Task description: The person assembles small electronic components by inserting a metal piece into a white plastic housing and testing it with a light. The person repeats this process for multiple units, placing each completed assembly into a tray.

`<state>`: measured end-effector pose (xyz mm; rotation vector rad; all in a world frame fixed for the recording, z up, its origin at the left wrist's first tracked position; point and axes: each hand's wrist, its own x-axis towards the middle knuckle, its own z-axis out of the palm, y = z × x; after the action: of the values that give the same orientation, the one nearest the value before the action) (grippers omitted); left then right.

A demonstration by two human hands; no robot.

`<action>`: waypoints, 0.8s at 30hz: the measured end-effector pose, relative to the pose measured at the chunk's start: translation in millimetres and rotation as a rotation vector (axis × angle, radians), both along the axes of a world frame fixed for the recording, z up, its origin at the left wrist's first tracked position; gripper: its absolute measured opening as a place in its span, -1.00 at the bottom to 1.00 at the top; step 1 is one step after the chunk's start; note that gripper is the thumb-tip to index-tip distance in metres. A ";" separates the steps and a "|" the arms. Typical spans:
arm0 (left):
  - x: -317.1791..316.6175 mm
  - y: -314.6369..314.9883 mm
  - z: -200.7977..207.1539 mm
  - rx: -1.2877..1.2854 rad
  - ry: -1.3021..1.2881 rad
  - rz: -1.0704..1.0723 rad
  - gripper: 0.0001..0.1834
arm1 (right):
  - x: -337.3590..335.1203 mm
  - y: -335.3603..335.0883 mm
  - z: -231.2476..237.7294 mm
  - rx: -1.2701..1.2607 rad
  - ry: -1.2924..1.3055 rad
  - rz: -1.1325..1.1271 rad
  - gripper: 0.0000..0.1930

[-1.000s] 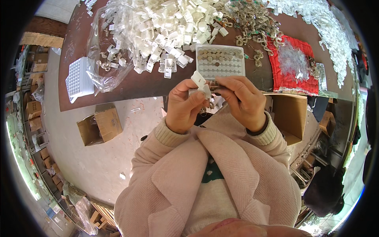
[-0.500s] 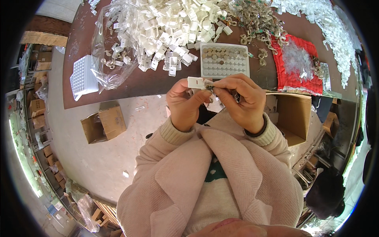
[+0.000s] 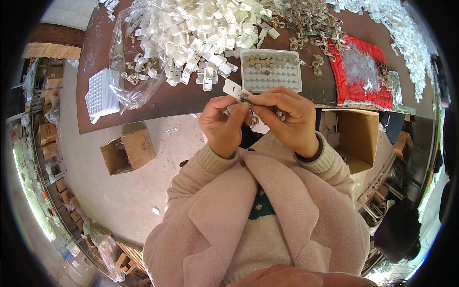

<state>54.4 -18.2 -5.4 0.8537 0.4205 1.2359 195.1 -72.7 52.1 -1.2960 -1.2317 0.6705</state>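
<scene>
Both my hands meet in front of the table's near edge. My left hand (image 3: pixel 222 125) is closed on a small white plastic case (image 3: pixel 232 89), which tilts up from the fingertips and has a slot in its face. Against the case's lower end, my right hand (image 3: pixel 286 119) pinches a small coiled wire assembly (image 3: pixel 245 99); loops of its cable show below and between the fingers. Exactly how the wire sits against the case is hidden by my fingertips. Just beyond my hands is a white tray (image 3: pixel 271 89) with round cups, several holding coin-like discs.
A large heap of white cases (image 3: pixel 205 33) covers the back of the table (image 3: pixel 158 103). Coiled wires (image 3: pixel 311 21) lie right of it, then a red cloth (image 3: pixel 340 81) bearing clear plastic pieces. Stacked white trays (image 3: pixel 102 95) stand left. Cardboard boxes (image 3: pixel 138 148) sit on the floor.
The white case has tilted and shifted slightly left in my fingers. Both hands have moved a little left, and the right fingertips have shifted on the wire assembly.
</scene>
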 end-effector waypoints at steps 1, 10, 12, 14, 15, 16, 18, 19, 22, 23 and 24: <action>-0.1 0.5 -1.7 0.016 -0.013 0.007 -0.76 | 0.0 0.5 0.0 0.006 -0.004 -0.004 -0.75; 0.5 1.7 -5.8 0.048 0.034 0.091 -0.74 | -11.1 2.3 -6.5 -0.041 0.040 -0.056 -0.76; 2.6 0.0 -4.0 0.042 0.018 0.107 -0.75 | -18.4 4.4 -10.5 -0.091 0.216 -0.082 -0.78; 4.5 -0.8 -2.4 0.048 0.022 0.123 -0.75 | -20.6 4.6 -12.7 -0.135 0.326 -0.080 -0.79; 5.0 -1.1 -1.5 0.047 0.019 0.130 -0.75 | -20.7 4.7 -13.3 -0.158 0.349 -0.063 -0.80; 5.5 -1.3 -0.8 0.046 0.014 0.137 -0.75 | -20.2 4.8 -13.8 -0.181 0.373 -0.047 -0.80; 5.5 -1.8 0.1 0.029 -0.008 0.138 -0.75 | -18.5 5.4 -14.0 -0.116 0.371 -0.018 -0.77; 5.2 -2.1 0.2 0.014 -0.027 0.132 -0.75 | -17.8 5.6 -13.9 -0.103 0.368 -0.009 -0.76; 3.9 -1.6 -1.2 0.008 -0.019 0.131 -0.75 | -17.1 6.3 -11.7 -0.101 0.302 0.008 -0.75; 3.5 -1.1 -2.2 0.006 0.009 0.140 -0.74 | -17.7 7.0 -10.5 -0.092 0.276 -0.007 -0.75; 2.9 -0.8 -3.3 0.026 0.020 0.141 -0.75 | -18.5 7.9 -9.4 -0.073 0.249 -0.017 -0.75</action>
<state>57.3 -19.0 -8.7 0.8709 0.4885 1.3662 176.5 -64.8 42.7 -1.2399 -0.9997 0.8444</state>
